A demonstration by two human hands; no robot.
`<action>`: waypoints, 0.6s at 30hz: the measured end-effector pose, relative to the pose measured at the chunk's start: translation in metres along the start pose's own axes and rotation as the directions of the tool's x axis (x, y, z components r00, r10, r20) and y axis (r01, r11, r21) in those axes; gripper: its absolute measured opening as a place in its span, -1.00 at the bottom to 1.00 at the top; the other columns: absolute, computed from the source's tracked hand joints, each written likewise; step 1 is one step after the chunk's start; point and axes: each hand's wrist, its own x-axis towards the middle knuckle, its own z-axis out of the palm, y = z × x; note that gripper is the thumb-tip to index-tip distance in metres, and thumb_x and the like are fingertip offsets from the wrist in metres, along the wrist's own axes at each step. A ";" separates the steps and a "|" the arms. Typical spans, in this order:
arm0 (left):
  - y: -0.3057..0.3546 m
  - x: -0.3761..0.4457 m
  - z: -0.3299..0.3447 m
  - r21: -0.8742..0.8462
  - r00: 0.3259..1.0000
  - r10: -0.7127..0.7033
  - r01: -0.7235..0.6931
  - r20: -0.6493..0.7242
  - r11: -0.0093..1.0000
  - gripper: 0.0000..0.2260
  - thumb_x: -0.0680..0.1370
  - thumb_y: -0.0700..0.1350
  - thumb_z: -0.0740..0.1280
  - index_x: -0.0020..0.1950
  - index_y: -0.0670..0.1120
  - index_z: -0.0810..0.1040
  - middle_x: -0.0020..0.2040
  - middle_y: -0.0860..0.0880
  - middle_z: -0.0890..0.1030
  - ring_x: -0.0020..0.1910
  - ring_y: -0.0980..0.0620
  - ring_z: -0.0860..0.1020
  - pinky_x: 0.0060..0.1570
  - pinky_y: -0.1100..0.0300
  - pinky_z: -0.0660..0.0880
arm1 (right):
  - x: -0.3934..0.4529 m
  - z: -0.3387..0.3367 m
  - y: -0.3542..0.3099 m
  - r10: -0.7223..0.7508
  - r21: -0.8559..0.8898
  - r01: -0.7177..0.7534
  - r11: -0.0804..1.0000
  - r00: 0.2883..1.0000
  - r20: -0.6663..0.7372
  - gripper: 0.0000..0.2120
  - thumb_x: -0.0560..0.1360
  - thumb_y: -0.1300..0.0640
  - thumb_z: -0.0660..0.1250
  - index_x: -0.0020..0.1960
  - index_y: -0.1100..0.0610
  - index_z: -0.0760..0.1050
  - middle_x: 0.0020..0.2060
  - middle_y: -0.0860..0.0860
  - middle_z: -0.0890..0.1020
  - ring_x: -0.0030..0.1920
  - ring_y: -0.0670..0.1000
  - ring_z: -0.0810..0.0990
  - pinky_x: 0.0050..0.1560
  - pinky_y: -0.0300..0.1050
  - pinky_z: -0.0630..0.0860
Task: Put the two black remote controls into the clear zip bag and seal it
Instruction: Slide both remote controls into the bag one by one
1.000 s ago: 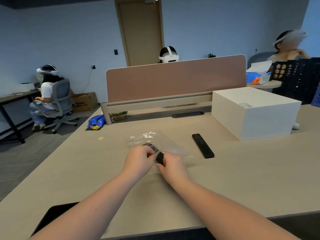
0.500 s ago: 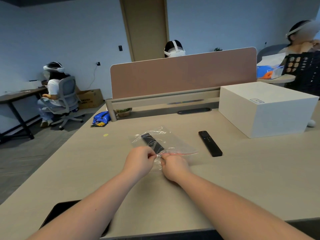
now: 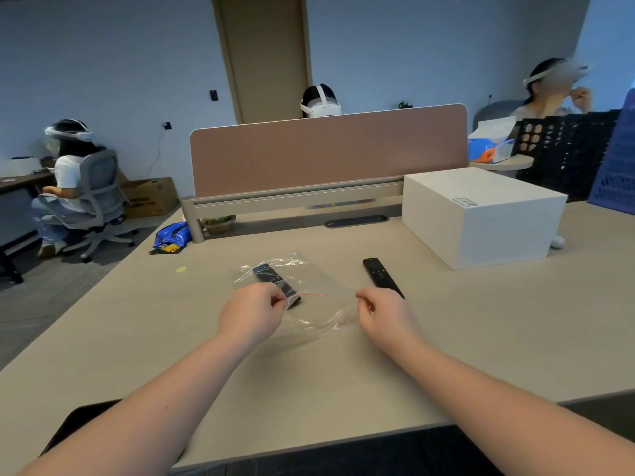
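Note:
The clear zip bag (image 3: 311, 286) lies on the desk with one black remote control (image 3: 271, 278) inside it, angled away from me. My left hand (image 3: 252, 316) pinches the left end of the bag's mouth beside its red zip line. At the right end of the mouth, my right hand (image 3: 386, 317) has its thumb and forefinger closed on the bag's edge. The second black remote control (image 3: 379, 274) rests on the bare desk just right of the bag, its near end hidden behind my right hand.
A white box (image 3: 481, 218) stands on the desk (image 3: 481, 338) at the right. A pink divider panel (image 3: 326, 149) runs along the back. A blue packet (image 3: 170, 237) lies at the far left edge, and a dark flat object (image 3: 74, 424) sits at the near left edge. Other people sit behind.
The remote has gone fully into the bag. My hands, which were together at the middle of the mouth, have spread apart, the right one moving right to beside the second remote.

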 end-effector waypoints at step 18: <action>0.011 -0.015 -0.001 0.075 0.990 0.129 -0.125 -0.062 0.989 -0.88 0.54 -0.11 0.23 -0.16 0.03 0.33 -0.10 -0.01 0.67 -0.12 -0.19 0.57 -0.21 0.00 0.53 | 0.025 -0.006 0.044 0.267 -0.313 -0.260 0.914 0.964 -0.020 -0.71 0.51 -0.13 0.22 0.08 0.06 0.44 0.03 0.08 0.64 0.14 0.13 0.46 0.03 -0.02 0.39</action>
